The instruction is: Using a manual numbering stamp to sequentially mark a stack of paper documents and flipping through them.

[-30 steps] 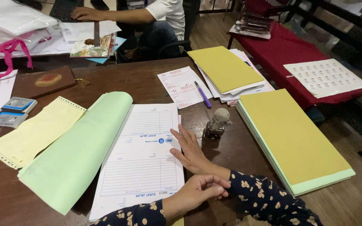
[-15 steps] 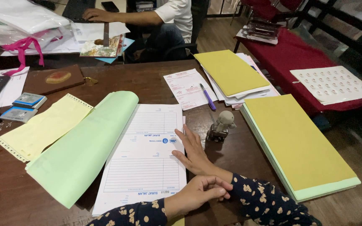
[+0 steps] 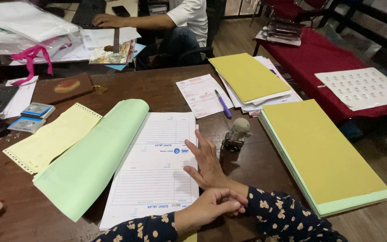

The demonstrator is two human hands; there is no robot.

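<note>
My right hand (image 3: pixel 205 160) lies flat with fingers spread on the right edge of a white printed form (image 3: pixel 155 166) on the brown wooden table (image 3: pixel 157 89). My left hand (image 3: pixel 212 207) is loosely curled and rests against my right wrist, holding nothing. Both sleeves are dark with small flowers. A pale green sheet (image 3: pixel 92 157) curls back to the left of the form, with a yellow perforated sheet (image 3: pixel 52 136) beyond it. A small grey stamp (image 3: pixel 237 133) stands just right of my right hand.
A thick yellow-topped paper stack (image 3: pixel 323 152) lies at the right. Further back are a yellow stack (image 3: pixel 247 77), a white slip (image 3: pixel 201 94) and a purple pen (image 3: pixel 223 103). Another person (image 3: pixel 175 20) sits opposite. Small boxes (image 3: pixel 32 116) sit at the left.
My view has tilted slightly, so the table sits lower in the picture. My right hand's fingers have spread a little; both hands stay in the same place.
</note>
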